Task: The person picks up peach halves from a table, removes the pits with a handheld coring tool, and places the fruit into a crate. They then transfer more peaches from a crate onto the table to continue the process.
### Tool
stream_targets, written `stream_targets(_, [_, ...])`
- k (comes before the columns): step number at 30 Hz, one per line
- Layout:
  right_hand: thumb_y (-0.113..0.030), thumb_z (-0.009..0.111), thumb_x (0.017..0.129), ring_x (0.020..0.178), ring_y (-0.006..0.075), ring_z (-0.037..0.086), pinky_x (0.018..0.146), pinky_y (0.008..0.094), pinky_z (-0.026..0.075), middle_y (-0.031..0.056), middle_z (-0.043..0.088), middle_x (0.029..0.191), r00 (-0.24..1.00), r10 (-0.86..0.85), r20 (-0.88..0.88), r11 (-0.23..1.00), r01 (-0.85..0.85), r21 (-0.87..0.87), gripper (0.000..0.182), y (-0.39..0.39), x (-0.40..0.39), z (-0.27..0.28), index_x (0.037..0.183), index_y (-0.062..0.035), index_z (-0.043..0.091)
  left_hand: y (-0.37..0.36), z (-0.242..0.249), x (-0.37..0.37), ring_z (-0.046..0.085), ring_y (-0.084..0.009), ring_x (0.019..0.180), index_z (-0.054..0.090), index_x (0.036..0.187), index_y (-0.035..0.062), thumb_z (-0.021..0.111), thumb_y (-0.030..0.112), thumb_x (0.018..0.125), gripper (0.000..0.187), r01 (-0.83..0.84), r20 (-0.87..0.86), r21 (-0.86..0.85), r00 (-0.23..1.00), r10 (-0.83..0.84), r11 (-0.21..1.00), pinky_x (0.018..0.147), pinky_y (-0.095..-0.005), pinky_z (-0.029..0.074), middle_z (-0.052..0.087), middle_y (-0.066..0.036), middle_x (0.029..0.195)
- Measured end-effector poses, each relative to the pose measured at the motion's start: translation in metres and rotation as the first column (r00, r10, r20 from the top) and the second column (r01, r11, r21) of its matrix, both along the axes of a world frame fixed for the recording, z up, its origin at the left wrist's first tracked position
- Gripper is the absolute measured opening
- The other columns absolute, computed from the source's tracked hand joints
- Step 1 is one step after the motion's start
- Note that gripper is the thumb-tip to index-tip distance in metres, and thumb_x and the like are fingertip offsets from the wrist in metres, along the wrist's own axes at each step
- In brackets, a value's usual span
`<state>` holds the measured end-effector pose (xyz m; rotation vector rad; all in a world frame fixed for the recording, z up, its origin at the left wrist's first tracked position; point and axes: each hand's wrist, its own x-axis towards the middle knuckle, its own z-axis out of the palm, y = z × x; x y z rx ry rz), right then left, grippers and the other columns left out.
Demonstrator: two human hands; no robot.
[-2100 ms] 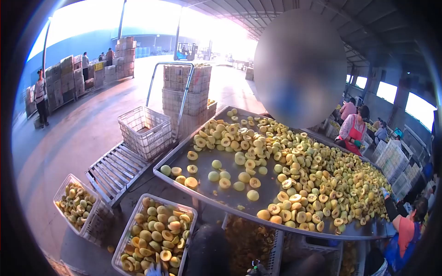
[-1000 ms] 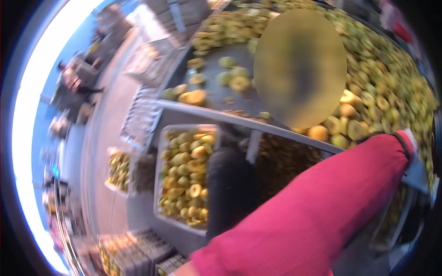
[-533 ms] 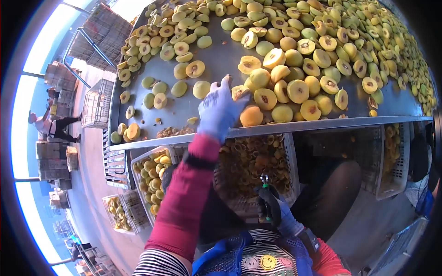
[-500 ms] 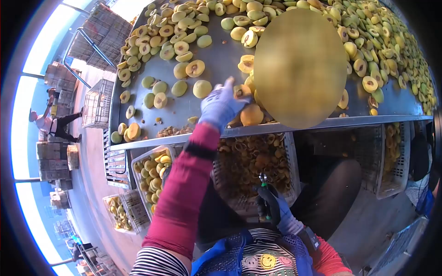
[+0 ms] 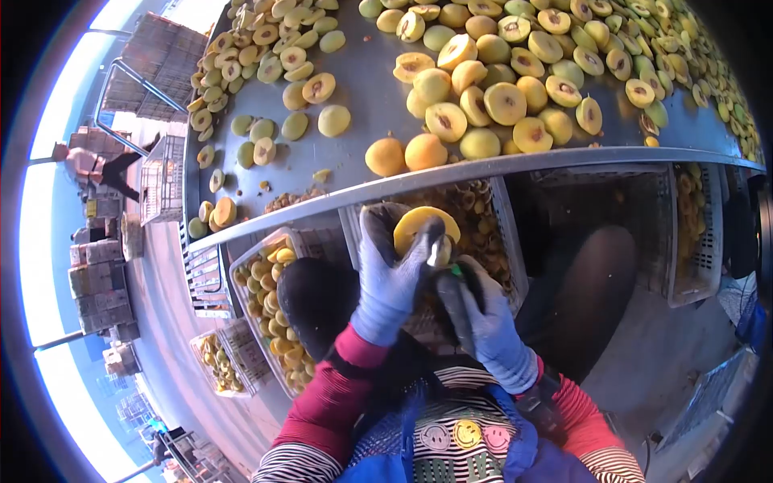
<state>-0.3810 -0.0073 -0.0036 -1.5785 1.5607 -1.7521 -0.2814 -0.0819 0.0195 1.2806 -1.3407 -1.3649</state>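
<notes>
My left hand (image 5: 382, 282), in a pale glove with dark fingers, is wrapped round a yellow peach half (image 5: 415, 222) just below the table's front edge. In my right hand (image 5: 491, 322), also gloved, is a pair of pliers (image 5: 456, 270) with a bit of green showing. Its metal end meets the peach half beside my left thumb; the fingers partly cover the contact. Many cut peach halves (image 5: 505, 103) lie on the metal table (image 5: 366, 76) above, some cut side up with brown centres.
Under my hands stands a crate of brownish fruit scraps (image 5: 483, 217). A crate of peach halves (image 5: 266, 302) is by my left knee, a smaller crate (image 5: 216, 362) beyond it. The table's raised metal rim (image 5: 515, 163) crosses in front. A person (image 5: 97, 165) is at far left near stacked crates.
My left hand has come back from the table to my lap with a peach half. My right hand has risen with the pliers to meet it. The view has shifted.
</notes>
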Motion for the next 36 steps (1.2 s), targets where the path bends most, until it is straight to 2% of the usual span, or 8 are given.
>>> stream_targets(8, [-0.015, 0.056, 0.090, 0.073, 0.0401, 0.061, 0.062, 0.0415, 0.047, 0.0257, 0.059, 0.080, 0.974, 0.149, 0.168, 0.908, -0.202, 0.368, 0.031, 0.029, 0.011, 0.000, 0.108, 0.0093, 0.051, 0.041, -0.007, 0.011, 0.054, -0.0133, 0.095, 0.055, 0.118, -0.0001, 0.044, 0.033, 0.099, 0.040, -0.106, 0.033, 0.014, 0.994, 0.105, 0.994, 0.085, -0.0264, 0.043, 0.058, -0.008, 0.105])
stream_targets(18, [-0.013, 0.052, 0.093, 0.097, 0.0362, 0.057, 0.082, 0.0400, 0.044, 0.0272, 0.056, 0.106, 0.909, 0.188, 0.373, 0.843, -0.344, 0.414, 0.036, 0.067, 0.016, -0.023, 0.121, 0.0091, 0.047, 0.074, -0.007, 0.006, 0.054, -0.0170, 0.090, 0.054, 0.108, 0.0006, 0.044, 0.027, 0.099, 0.029, -0.158, 0.061, -0.108, 0.984, 0.165, 0.982, 0.080, -0.0292, 0.045, 0.056, -0.011, 0.100])
stream_targets(24, [-0.015, 0.048, 0.097, 0.092, 0.0216, 0.059, 0.081, 0.0285, 0.048, 0.0133, 0.058, 0.105, 0.959, 0.281, -0.038, 0.908, -0.253, 0.333, 0.030, 0.080, 0.016, -0.041, 0.122, 0.0012, 0.051, 0.083, -0.010, 0.008, 0.054, -0.0147, 0.087, 0.054, 0.109, 0.0013, 0.046, 0.026, 0.098, 0.029, -0.113, 0.024, -0.059, 0.993, 0.115, 0.992, 0.079, -0.0272, 0.045, 0.058, -0.008, 0.095])
stream_targets(26, [-0.024, 0.049, 0.097, 0.073, 0.0136, 0.060, 0.065, 0.0228, 0.048, 0.0072, 0.060, 0.089, 0.296, -0.154, 0.943, 0.716, -0.624, 0.313, 0.027, 0.077, 0.018, -0.021, 0.112, -0.0025, 0.056, 0.071, -0.005, 0.016, 0.054, -0.0125, 0.087, 0.055, 0.108, 0.0017, 0.047, 0.027, 0.098, 0.029, 0.080, 0.061, -0.057, 0.995, -0.076, 0.995, 0.078, -0.0260, 0.045, 0.058, -0.007, 0.096])
stream_targets(30, [-0.035, 0.049, 0.096, 0.053, 0.0090, 0.053, 0.046, 0.0200, 0.041, 0.0028, 0.058, 0.073, 0.455, 0.047, 0.889, 0.576, -0.740, 0.348, 0.030, 0.068, 0.007, 0.002, 0.100, -0.0057, 0.057, 0.044, 0.011, 0.030, 0.055, -0.0087, 0.087, 0.056, 0.111, -0.0018, 0.053, 0.025, 0.095, 0.031, 0.366, -0.199, 0.312, 0.927, -0.317, 0.877, 0.078, -0.0247, 0.046, 0.061, -0.006, 0.095])
stream_targets(33, [-0.044, 0.047, 0.095, 0.042, 0.0085, 0.045, 0.038, 0.0209, 0.033, 0.0020, 0.052, 0.062, 0.421, -0.015, 0.907, 0.657, -0.679, 0.327, 0.039, 0.073, 0.014, 0.001, 0.092, -0.0064, 0.055, 0.054, -0.004, 0.026, 0.058, -0.0095, 0.083, 0.057, 0.109, -0.0039, 0.055, 0.021, 0.093, 0.030, 0.239, 0.107, 0.035, 0.965, -0.241, 0.970, 0.075, -0.0268, 0.048, 0.063, -0.007, 0.092])
stream_targets(35, [-0.048, 0.044, 0.095, 0.037, 0.0072, 0.035, 0.035, 0.0228, 0.030, -0.0022, 0.044, 0.055, -0.201, -0.220, 0.955, 0.485, -0.871, -0.072, 0.043, 0.077, 0.006, 0.006, 0.086, -0.0072, 0.052, 0.058, -0.004, 0.026, 0.060, -0.0135, 0.082, 0.058, 0.109, -0.0044, 0.055, 0.017, 0.092, 0.028, 0.296, 0.188, -0.064, 0.942, -0.280, 0.953, 0.075, -0.0265, 0.048, 0.064, -0.011, 0.093])
stream_targets(36, [-0.048, 0.044, 0.095, 0.037, 0.0072, 0.035, 0.035, 0.0228, 0.030, -0.0022, 0.044, 0.055, -0.202, -0.223, 0.954, 0.486, -0.871, -0.071, 0.043, 0.079, 0.005, 0.003, 0.086, -0.0072, 0.052, 0.058, 0.000, 0.024, 0.062, -0.0163, 0.078, 0.058, 0.107, -0.0037, 0.055, 0.014, 0.090, 0.025, 0.310, 0.222, -0.110, 0.934, -0.280, 0.944, 0.073, -0.0281, 0.049, 0.064, -0.014, 0.088])
